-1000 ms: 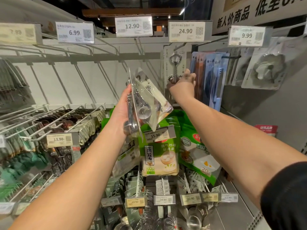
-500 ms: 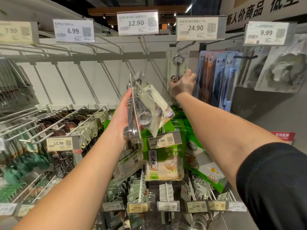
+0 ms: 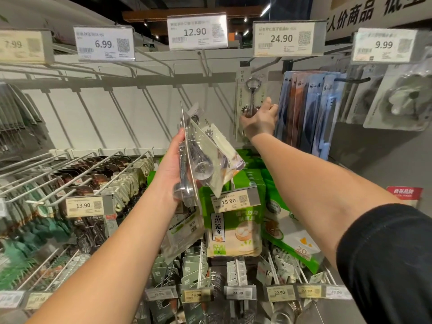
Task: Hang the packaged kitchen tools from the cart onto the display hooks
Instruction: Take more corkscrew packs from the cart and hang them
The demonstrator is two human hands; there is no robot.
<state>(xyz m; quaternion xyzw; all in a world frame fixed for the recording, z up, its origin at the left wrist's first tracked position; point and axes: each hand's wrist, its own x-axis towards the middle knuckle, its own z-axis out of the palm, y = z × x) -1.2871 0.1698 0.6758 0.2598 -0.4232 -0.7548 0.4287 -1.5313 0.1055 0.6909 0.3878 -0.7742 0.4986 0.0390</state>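
White back panel across frame centre-left, bare angled wire hooks on it. Grey wall at right. Dark ceiling up top, wooden beam, small spot lights. Price tags along top.

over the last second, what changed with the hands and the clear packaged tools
Little changed. The right hand still grips the bottom of the carded metal opener package under the 24.90 price tag; the left hand keeps holding the clear-packaged metal tools. Only the camera shifted slightly.

Clear tool packs, fanned, tilted.
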